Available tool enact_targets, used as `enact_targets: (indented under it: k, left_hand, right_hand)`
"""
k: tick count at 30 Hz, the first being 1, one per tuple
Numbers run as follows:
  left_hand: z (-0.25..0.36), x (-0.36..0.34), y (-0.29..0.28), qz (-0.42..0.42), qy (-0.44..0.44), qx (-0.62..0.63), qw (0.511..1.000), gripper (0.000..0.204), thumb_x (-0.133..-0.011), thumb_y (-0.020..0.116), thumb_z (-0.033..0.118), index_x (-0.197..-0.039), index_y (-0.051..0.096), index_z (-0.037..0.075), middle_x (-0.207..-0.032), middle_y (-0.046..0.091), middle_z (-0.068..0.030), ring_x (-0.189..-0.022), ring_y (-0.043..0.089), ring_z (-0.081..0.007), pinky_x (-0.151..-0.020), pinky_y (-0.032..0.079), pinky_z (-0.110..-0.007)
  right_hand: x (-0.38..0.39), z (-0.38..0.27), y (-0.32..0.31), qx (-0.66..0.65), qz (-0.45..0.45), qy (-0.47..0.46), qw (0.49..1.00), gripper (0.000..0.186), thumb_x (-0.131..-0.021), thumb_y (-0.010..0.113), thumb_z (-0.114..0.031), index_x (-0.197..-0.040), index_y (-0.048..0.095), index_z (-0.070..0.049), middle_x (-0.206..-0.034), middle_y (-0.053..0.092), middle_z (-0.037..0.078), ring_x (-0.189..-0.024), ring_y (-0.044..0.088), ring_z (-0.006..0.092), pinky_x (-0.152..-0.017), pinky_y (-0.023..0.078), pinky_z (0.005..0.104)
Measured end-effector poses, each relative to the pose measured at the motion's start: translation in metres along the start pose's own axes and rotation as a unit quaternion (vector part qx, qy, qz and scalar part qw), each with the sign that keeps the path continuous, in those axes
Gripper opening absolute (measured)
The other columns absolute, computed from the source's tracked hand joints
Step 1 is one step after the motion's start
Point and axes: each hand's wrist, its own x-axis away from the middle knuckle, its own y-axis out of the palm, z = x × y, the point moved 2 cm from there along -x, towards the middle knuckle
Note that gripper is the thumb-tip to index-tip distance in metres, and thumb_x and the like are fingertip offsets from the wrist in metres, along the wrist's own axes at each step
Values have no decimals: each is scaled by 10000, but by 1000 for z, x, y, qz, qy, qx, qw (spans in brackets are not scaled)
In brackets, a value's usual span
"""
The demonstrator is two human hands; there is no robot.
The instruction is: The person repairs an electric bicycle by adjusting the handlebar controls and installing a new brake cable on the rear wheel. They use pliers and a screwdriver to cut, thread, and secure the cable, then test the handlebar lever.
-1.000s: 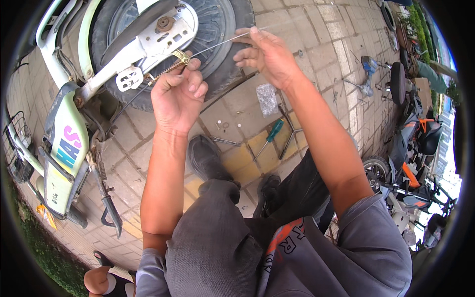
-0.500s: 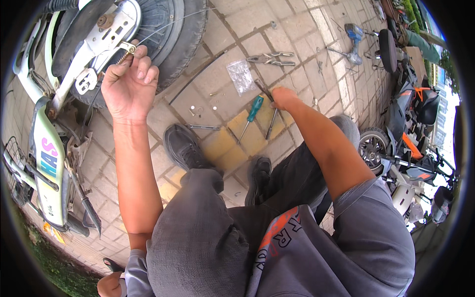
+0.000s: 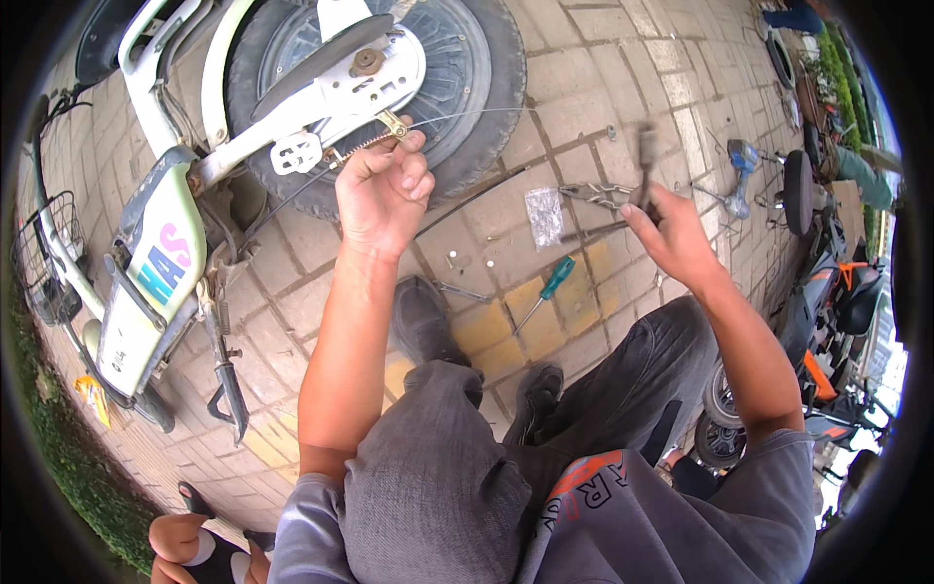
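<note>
My left hand [image 3: 382, 200] is at the rear wheel [image 3: 477, 68] of a pale green scooter, fingers curled and pinching the end of the brake cable by the brass-coloured brake arm [image 3: 393, 125]. A spring [image 3: 355, 149] sits on the cable beside my fingers, and thin bare wire [image 3: 472, 114] runs out past the arm. The pinched part is mostly behind my fingertips. My right hand [image 3: 676, 234] is closed round a dark socket wrench [image 3: 644, 156] with more than one arm, raised above the paving and blurred. Behind the wrench lie pliers [image 3: 595, 193].
On the paving lie a green screwdriver [image 3: 545, 292], a small clear bag [image 3: 544, 218], a small wrench [image 3: 465, 292], bits of hardware and a black cable housing [image 3: 477, 201]. A blue power drill [image 3: 741, 175] lies farther right. Parked motorbikes [image 3: 827, 321] stand at right; another person's legs [image 3: 199, 545] show lower left.
My right hand has lifted the socket wrench off the paving. My left hand stays at the brake arm. The whole view has shifted, showing more of the scooter.
</note>
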Motion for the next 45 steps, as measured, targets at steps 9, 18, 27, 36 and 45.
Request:
enact_targets:
  k: [9, 18, 27, 36, 45]
  left_hand:
    - [-5, 1, 0, 2, 3, 16, 1000, 416, -717, 486, 54, -1128, 518, -8, -922, 538, -78, -580, 412, -125, -548, 345, -256]
    - [-5, 4, 2, 15, 14, 17, 1000, 356, -720, 453, 46, -1065, 508, -21, -915, 534, -83, -597, 414, -123, -571, 341, -262]
    - [-7, 0, 0, 20, 33, 2, 999, 329, -725, 454, 44, -1040, 512, -33, -911, 539, -97, -605, 415, -131, -577, 348, -264]
    - [-7, 2, 4, 26, 29, 13, 999, 271, -721, 445, 7, -976, 532, -26, -925, 547, -94, -607, 421, -137, -568, 334, -271]
    - [-7, 2, 4, 16, 36, -18, 999, 304, -722, 451, 63, -1001, 531, -29, -879, 544, -69, -633, 419, -123, -592, 350, -265]
  right_hand:
    - [-43, -157, -44, 132, -3, -347, 928, 349, -712, 643, -12, -1057, 591, -25, -797, 584, 118, -683, 592, 286, -593, 474, 355]
    - [-83, -209, -26, 337, -53, -520, 783, 163, -677, 622, -95, -783, 505, -56, -691, 512, 76, -639, 580, 275, -533, 463, 391]
    - [-90, -212, -26, 341, -57, -545, 764, 160, -664, 610, -104, -764, 493, -59, -684, 500, 73, -628, 576, 272, -536, 466, 388]
    - [-90, -228, -30, 398, -72, -596, 694, 109, -659, 605, -130, -744, 565, -75, -712, 517, 52, -684, 552, 242, -620, 443, 355]
    - [-94, -229, -21, 85, -167, -129, 974, 109, -840, 609, -137, -886, 676, -65, -841, 665, 116, -706, 660, 287, -633, 522, 420]
